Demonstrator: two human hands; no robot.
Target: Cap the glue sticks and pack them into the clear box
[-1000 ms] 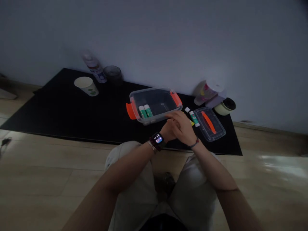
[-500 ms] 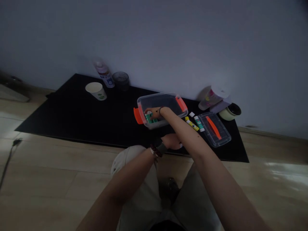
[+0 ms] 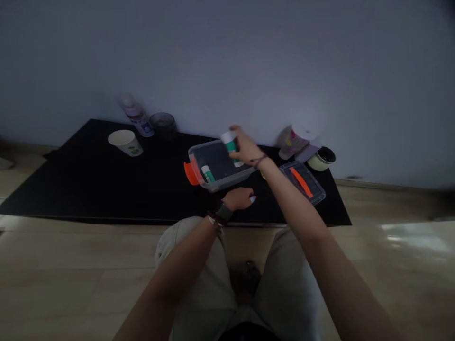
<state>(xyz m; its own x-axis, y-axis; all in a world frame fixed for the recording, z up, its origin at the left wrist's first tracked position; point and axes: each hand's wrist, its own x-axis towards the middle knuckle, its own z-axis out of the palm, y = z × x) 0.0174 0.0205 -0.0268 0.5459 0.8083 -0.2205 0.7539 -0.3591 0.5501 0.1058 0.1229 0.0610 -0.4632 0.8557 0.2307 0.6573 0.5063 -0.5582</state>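
My right hand is shut on a glue stick with a green label and white end, holding it up over the far edge of a clear plastic box. A second green-labelled glue stick lies inside the box. An orange clip handle sticks out at the box's left end. My left hand rests curled on the black mat just in front of the box. A small white tip shows at its fingers, too small to identify.
A clear lid with an orange strip lies right of the box. Along the wall stand a paper cup, a spray bottle, a dark glass, a plastic cup and a small bowl. My right forearm hides the mat beside the box.
My right hand has risen out of the box with one glue stick, leaving one inside. My left hand has shifted left along the box's front. The view has also shifted slightly.
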